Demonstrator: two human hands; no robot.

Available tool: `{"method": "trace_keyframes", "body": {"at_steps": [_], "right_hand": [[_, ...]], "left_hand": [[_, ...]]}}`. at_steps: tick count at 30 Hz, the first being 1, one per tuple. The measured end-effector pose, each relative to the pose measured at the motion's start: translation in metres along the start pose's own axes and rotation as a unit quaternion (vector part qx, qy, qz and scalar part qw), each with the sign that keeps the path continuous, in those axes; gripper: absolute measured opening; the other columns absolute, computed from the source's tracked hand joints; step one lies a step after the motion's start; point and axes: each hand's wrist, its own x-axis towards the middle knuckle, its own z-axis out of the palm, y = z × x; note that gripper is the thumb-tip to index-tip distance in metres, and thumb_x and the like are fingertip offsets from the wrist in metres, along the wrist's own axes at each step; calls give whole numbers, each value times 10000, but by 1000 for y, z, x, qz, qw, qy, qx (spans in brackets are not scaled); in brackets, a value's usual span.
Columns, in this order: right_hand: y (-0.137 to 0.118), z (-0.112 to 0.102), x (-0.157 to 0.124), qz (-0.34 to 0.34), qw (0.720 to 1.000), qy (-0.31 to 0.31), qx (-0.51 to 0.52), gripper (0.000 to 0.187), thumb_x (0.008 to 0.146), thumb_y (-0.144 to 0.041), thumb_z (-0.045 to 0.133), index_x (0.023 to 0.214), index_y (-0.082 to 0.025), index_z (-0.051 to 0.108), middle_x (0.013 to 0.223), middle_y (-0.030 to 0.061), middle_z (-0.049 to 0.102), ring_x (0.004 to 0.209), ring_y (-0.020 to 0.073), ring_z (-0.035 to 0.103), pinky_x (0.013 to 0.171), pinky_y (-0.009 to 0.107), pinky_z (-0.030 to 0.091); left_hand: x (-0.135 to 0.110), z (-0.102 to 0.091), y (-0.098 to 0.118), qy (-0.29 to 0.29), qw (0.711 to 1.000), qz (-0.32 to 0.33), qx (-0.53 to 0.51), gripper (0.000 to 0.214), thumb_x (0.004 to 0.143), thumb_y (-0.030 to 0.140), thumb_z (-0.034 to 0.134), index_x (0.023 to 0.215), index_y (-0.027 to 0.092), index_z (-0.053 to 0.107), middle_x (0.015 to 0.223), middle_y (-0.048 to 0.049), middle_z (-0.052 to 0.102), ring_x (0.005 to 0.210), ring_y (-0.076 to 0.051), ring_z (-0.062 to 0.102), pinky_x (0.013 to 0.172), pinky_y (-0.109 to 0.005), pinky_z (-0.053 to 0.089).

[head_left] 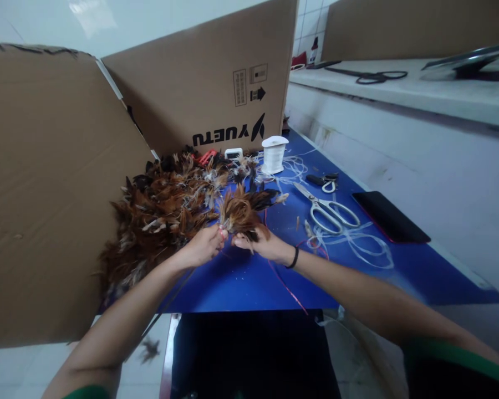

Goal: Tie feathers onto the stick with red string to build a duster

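A small bunch of brown feathers [241,210] fans upward above the blue table [249,277]. My left hand [203,246] pinches the bunch at its base from the left. My right hand [261,244], with a dark band on the wrist, closes on the same base from the right. The two hands touch each other at the quills. A thin red string [285,285] runs from the hands toward the table's front edge. To the left lies a large heap of brown and black feathers [158,216].
Cardboard walls [50,183] stand at the left and back. On the table lie large scissors [326,210], a white thread spool [273,154], loose white cord [357,244], a small snipper [324,180] and a dark phone [388,216]. A white ledge [399,88] at right holds more scissors.
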Motion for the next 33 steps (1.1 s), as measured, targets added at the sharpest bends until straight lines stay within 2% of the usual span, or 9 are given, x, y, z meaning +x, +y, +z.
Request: {"method": "trace_keyframes", "body": {"at_steps": [5,13,16,20,23,26,29,32,33], "right_hand": [[-17,6,-17,4,979,33,-202,301,895,-310,437,717,-173,637,612,-19,562,596,96,472,588,227,311],[-30,3,-20,9,938,38,-344,291,902,-264,417,760,-193,662,688,6,657,613,101,545,580,229,277],[-39,-6,-15,-10,891,5,-454,259,897,-239,426,814,-187,665,752,42,687,644,127,577,566,251,268],[-55,-17,-5,-93,813,-61,-571,228,878,-148,427,912,-149,653,858,94,682,748,167,590,561,266,276],[-67,-25,8,-131,785,-104,-596,235,880,-146,430,885,-131,665,912,116,669,819,187,578,568,269,288],[-75,-35,27,-136,802,-145,-563,194,858,-187,500,827,-145,687,897,93,677,782,169,576,565,262,292],[-74,-43,49,-127,857,-236,-440,140,813,-215,585,770,-156,705,806,43,688,705,125,575,591,240,329],[-63,-47,58,-81,902,-351,-239,138,767,-260,640,756,-143,710,708,12,683,649,105,575,619,222,380],[-56,-47,55,-48,915,-361,-172,160,749,-288,658,750,-136,709,689,7,679,640,109,578,621,225,398]], "left_hand": [[13,8,-12,20,1000,-14,-16,335,827,501,454,736,184,397,565,64,372,399,-37,280,369,-157,220],[27,17,-32,62,996,46,49,300,854,456,399,714,191,399,551,53,394,408,-63,302,410,-198,261],[31,18,-35,64,988,83,113,273,864,396,386,686,190,410,541,34,423,444,-87,346,441,-220,288],[31,17,-32,35,974,123,189,210,858,315,397,701,182,438,557,10,480,495,-109,400,489,-237,326],[28,18,-25,15,962,122,245,187,872,288,374,742,179,453,578,1,496,527,-123,435,551,-260,362],[21,20,-15,-23,950,111,292,202,886,275,348,756,173,463,651,-30,535,567,-139,459,601,-287,383],[8,18,-3,-87,942,122,299,171,868,262,386,747,167,461,690,-36,543,581,-134,455,610,-284,394],[-11,11,9,-191,951,124,208,181,863,276,417,729,168,473,665,-8,517,577,-111,441,583,-241,392],[-17,8,12,-212,960,104,152,188,863,298,429,736,170,484,661,-4,511,559,-103,432,551,-227,386]]}}
